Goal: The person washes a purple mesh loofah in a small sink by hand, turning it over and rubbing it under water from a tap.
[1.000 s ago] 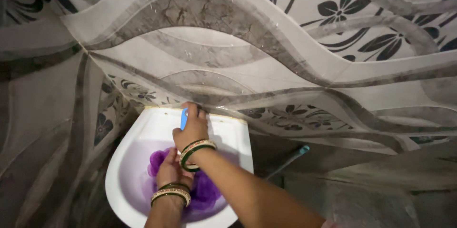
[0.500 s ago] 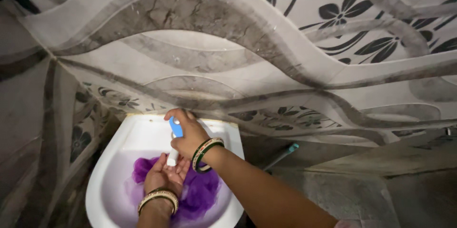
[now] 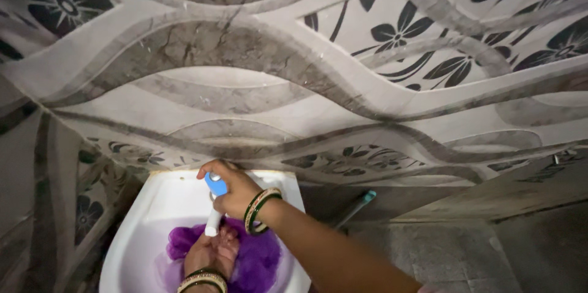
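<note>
Camera dropped slightly; right hand (image 3: 236, 192) stays wrapped around the blue-topped white tap (image 3: 214, 204) over the white washbasin (image 3: 147, 225). Left hand (image 3: 211, 253), fingers curled, presses the purple cloth (image 3: 257, 259) in the bowl beneath the spout.

The wall (image 3: 294, 85) fills most of the view — glossy tiles in grey and cream, with broad wavy bands and black flower prints up in the corners. The same tiling turns the corner on the left. Lower right lies a dull grey stone floor (image 3: 465, 256), rather dim — a thin pipe with a teal tip (image 3: 358, 206) leans there.
</note>
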